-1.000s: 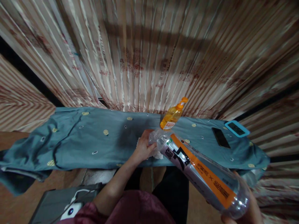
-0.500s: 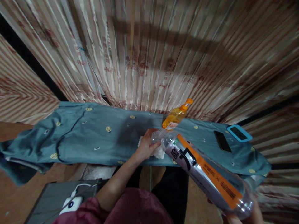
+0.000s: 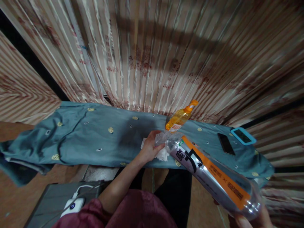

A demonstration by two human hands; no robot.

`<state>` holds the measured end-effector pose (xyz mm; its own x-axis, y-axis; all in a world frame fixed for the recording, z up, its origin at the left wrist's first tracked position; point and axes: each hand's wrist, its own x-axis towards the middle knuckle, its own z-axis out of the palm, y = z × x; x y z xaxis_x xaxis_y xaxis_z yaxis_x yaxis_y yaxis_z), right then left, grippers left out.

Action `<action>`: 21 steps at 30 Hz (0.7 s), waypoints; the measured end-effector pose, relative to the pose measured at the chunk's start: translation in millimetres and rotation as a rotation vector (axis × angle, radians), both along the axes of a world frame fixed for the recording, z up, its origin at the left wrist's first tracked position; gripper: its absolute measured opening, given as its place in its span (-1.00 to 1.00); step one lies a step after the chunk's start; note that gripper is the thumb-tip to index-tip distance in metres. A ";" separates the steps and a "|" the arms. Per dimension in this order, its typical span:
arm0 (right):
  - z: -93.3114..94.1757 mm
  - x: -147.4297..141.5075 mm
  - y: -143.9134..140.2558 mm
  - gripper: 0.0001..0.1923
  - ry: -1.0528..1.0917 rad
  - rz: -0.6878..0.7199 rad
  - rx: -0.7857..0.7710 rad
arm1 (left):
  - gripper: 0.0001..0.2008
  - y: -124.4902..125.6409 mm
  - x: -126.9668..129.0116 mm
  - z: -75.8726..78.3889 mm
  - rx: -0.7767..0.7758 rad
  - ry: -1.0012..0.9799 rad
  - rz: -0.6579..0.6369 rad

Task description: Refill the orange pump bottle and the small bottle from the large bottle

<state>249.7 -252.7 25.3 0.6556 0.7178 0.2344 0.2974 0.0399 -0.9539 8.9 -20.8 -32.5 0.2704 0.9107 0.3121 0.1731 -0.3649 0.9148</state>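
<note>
Long narrow surface [image 3: 99, 142] draped in a teal cloth with small yellow and white motifs, the cloth rumpled and hanging off the left end. Behind the far edge, striped beige-and-rust curtains [image 3: 152, 57] fill the room's backdrop; brown floor shows below the near edge. One large clear plastic bottle [image 3: 209, 174], empty-looking, with an orange, black and white label, is held tilted above the near edge right of centre, neck toward the surface's middle, base low toward the camera. Left hand [image 3: 149, 148] is curled closed around the bottle's neck and cap end, over one white tissue [image 3: 162, 154] lying at the near edge. Right hand [image 3: 249, 220], only partly in view at the frame's bottom, cups the bottle's base; fingers wrapped on it. One orange pump bottle [image 3: 179, 118] stands at the far edge, centre. At the right end: one black phone [image 3: 226, 144] and one blue-framed device [image 3: 243, 135], side by side. On a grey case [image 3: 47, 205] on the floor, one white charger [image 3: 71, 207] with cable.
</note>
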 end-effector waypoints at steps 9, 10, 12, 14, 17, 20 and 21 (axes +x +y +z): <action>-4.4 17.6 -3.1 -0.08 0.038 0.038 -0.011 | -0.53 0.7 0.6 0.1 0.007 -0.003 -0.002; -3.7 16.3 -3.3 -0.08 0.037 0.040 -0.010 | -0.53 1.0 0.5 -0.3 0.008 -0.001 -0.001; -2.2 13.6 -3.4 -0.09 0.035 0.037 -0.006 | -0.54 1.5 0.4 -1.2 0.008 0.004 0.000; -0.9 12.2 -3.0 -0.09 0.038 0.036 -0.010 | -0.55 1.7 0.2 -1.6 0.007 0.006 0.000; -0.5 13.3 -2.0 -0.07 0.061 0.040 -0.021 | -0.54 1.3 -0.2 -0.7 0.004 0.004 -0.006; -1.6 15.9 -1.7 -0.08 0.056 0.033 -0.026 | -0.55 0.7 -0.4 0.8 -0.003 -0.004 -0.003; -2.0 16.5 -2.1 -0.08 0.050 0.029 -0.029 | -0.55 0.6 -0.4 1.1 -0.006 -0.007 0.000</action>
